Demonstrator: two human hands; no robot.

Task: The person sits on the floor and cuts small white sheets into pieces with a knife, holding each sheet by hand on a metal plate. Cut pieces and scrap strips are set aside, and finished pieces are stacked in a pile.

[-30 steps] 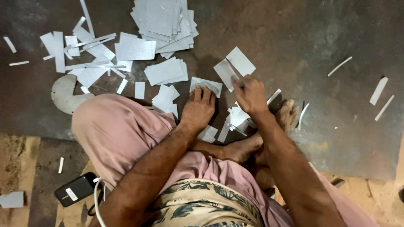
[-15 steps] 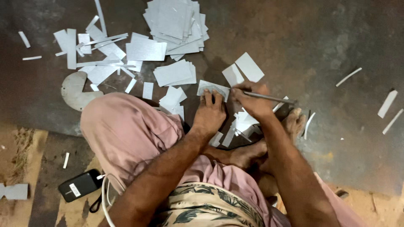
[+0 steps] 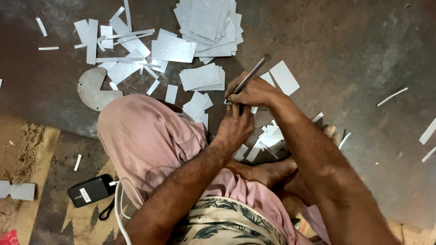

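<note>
Head view: right hand [image 3: 254, 93] grips metal rod [image 3: 250, 75] (left hand [image 3: 234, 127] touching).

The person sits with the legs folded, and both forearms reach forward over the lap. The right hand [image 3: 254, 92] is closed in a fist, knuckles turned up, with the wrist bent a little inward. The left hand [image 3: 235, 125] lies just below it, palm down, and its fingers [image 3: 237, 109] point forward and touch the underside of the right hand. The 2 bare forearms come together at the hands.
</note>
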